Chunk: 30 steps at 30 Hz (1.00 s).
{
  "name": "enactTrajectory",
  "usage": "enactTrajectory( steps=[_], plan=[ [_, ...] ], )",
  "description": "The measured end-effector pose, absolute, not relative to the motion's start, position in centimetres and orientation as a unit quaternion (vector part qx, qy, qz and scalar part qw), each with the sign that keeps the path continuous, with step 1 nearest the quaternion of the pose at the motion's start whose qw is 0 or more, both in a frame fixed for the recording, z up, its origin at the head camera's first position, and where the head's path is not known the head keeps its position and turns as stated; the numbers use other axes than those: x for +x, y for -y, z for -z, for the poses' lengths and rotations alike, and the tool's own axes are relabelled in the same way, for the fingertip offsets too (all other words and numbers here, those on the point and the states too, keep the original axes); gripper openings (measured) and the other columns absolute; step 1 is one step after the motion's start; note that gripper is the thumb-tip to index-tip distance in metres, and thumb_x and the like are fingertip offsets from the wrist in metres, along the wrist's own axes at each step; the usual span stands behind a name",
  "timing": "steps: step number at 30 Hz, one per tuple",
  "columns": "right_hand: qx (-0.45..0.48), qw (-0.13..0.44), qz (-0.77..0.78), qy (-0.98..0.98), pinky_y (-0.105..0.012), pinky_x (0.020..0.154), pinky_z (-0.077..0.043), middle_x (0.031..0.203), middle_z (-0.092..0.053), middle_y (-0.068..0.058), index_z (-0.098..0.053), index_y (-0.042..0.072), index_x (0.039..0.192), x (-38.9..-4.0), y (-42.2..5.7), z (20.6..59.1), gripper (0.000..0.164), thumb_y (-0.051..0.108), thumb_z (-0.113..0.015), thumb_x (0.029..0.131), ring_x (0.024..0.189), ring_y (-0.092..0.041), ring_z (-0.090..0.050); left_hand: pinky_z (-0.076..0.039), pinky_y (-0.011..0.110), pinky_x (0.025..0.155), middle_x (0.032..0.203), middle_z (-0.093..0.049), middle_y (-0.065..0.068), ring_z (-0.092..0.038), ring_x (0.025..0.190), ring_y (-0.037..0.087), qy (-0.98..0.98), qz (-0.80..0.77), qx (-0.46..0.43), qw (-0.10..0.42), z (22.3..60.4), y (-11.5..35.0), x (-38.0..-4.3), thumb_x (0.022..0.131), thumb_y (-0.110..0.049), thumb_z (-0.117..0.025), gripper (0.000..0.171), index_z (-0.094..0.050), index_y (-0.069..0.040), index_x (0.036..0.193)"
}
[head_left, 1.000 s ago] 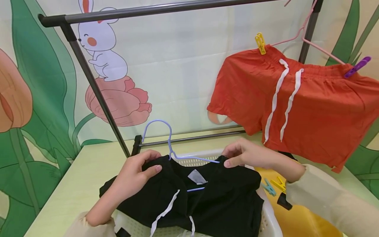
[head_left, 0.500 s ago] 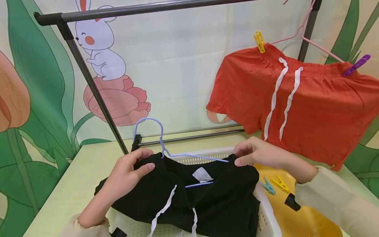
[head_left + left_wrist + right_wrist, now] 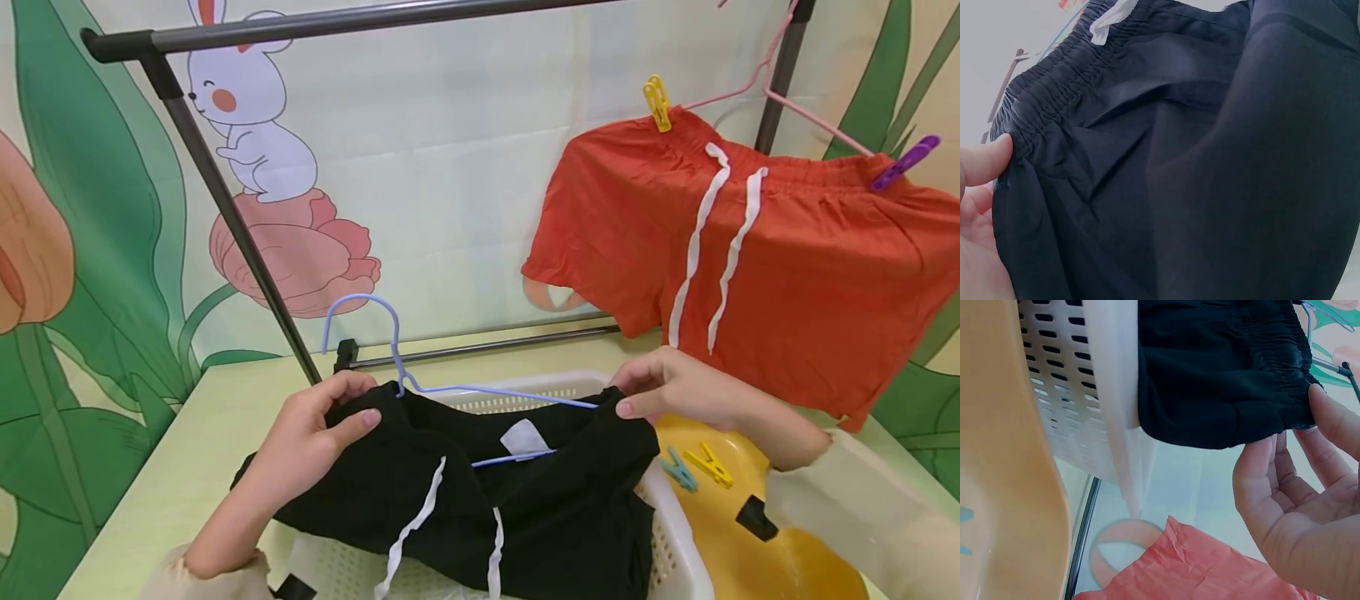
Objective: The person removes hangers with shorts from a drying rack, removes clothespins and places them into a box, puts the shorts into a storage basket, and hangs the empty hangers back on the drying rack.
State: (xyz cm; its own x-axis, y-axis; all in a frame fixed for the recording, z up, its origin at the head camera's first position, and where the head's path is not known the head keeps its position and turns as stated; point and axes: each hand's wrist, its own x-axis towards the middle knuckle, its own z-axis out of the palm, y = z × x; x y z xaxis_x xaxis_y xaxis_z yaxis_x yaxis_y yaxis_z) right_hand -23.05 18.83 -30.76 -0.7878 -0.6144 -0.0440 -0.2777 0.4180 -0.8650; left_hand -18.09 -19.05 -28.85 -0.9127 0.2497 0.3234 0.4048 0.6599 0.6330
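Observation:
Black shorts [image 3: 570, 500] with an elastic waistband and white drawstrings spread between both hands above a white basket [image 3: 678, 550]. The left hand [image 3: 307, 442] pinches the waistband's left end, thumb in front; the left wrist view shows this thumb on the gathered black cloth [image 3: 1116, 187]. At the other end, the right hand [image 3: 660, 387] pinches the waistband between thumb and fingers, seen also in the right wrist view. A blue hanger [image 3: 397, 350] sits inside the waist, its hook rising above the left side and its lower bar showing in the opening. A pale label [image 3: 525, 439] lies inside the waistband.
A dark metal rack [image 3: 337, 29] stands behind. Red shorts [image 3: 810, 275] hang at right from a pink hanger [image 3: 817, 121] by a yellow clothespin [image 3: 657, 104] and a purple clothespin [image 3: 906, 163]. A yellow tray [image 3: 720, 550] beside the basket holds blue and yellow clothespins [image 3: 708, 465].
The hands have moved apart, left hand leftward and right hand rightward, stretching the black waistband wider. The blue hanger's hook has shifted left and tilted left.

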Motion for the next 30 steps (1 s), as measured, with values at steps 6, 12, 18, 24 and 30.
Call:
enactTrajectory(
  steps=[6,12,18,24,30],
  plan=[
    [-0.279,0.185,0.481,-0.81,-0.028,0.059,-0.045,0.068,-0.05,0.004,-0.058,-0.005,0.097,-23.0,-19.4,30.9,0.022,0.013,-0.057,0.084,0.063,-0.016,-0.05,-0.044,0.023,0.078,0.1,-0.062,0.009,-0.052,0.091,0.014,0.903,0.377,-0.175,0.107,28.8,19.3,-18.1,0.082,-0.007,-0.06,0.026,-0.058,-0.003,0.107],
    [-0.274,0.188,0.493,-0.804,-0.027,0.059,-0.044,0.064,-0.05,0.005,-0.057,-0.006,0.096,-23.0,-19.8,31.2,0.022,0.012,-0.057,0.084,0.061,-0.014,-0.05,-0.044,0.02,0.077,0.098,-0.061,0.009,-0.052,0.089,0.01,0.901,0.382,-0.174,0.108,28.8,19.4,-18.1,0.082,-0.007,-0.06,0.025,-0.058,-0.003,0.107],
    [-0.282,0.181,0.508,-0.793,-0.026,0.057,-0.043,0.062,-0.05,0.005,-0.056,-0.006,0.094,-23.0,-20.3,31.6,0.019,0.01,-0.057,0.084,0.058,-0.013,-0.049,-0.042,0.017,0.074,0.093,-0.06,0.007,-0.05,0.084,0.004,0.9,0.384,-0.171,0.113,28.9,19.5,-18.1,0.082,-0.006,-0.059,0.022,-0.058,-0.003,0.104],
    [-0.277,0.186,0.521,-0.785,-0.025,0.059,-0.045,0.066,-0.052,0.007,-0.056,-0.003,0.092,-23.0,-20.6,32.0,0.016,0.011,-0.057,0.085,0.059,-0.012,-0.051,-0.042,0.017,0.071,0.089,-0.059,0.007,-0.049,0.08,0.004,0.9,0.387,-0.161,0.117,28.9,19.6,-18.0,0.082,-0.007,-0.06,0.019,-0.059,-0.004,0.102],
    [-0.274,0.198,0.537,-0.773,-0.026,0.062,-0.049,0.071,-0.054,0.008,-0.06,0.013,0.088,-23.0,-20.8,32.2,0.005,0.011,-0.057,0.085,0.061,-0.012,-0.054,-0.042,0.017,0.069,0.087,-0.058,0.006,-0.049,0.078,0.003,0.898,0.391,-0.161,0.121,28.8,19.7,-18.1,0.082,-0.007,-0.06,0.018,-0.059,-0.004,0.1]
  ],
)
